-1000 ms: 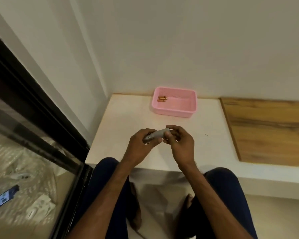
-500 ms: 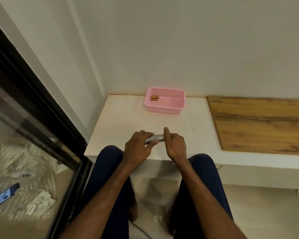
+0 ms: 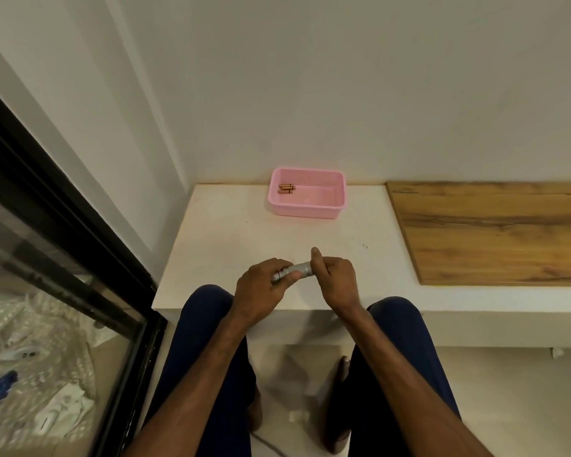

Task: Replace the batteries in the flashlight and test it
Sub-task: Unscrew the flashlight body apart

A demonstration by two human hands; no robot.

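Note:
A small silver flashlight (image 3: 298, 269) lies level between both hands, just above the near edge of the white table (image 3: 231, 235). My left hand (image 3: 262, 291) wraps its left end, and my right hand (image 3: 335, 278) grips its right end with the index finger raised. Most of the flashlight body is hidden by fingers. At the back of the table stands a pink basket (image 3: 305, 211); two copper-coloured batteries (image 3: 285, 189) lie side by side in its far left corner.
A wooden board (image 3: 495, 232) covers the table's right part. White walls close the back and left. A black-framed glass pane (image 3: 56, 258) runs along the left. My knees sit under the table's near edge.
The view has pulled back and tilted, so the hands sit lower and nearer the table's edge. Both hands keep hold of the flashlight; the right fingers have shifted on its end.

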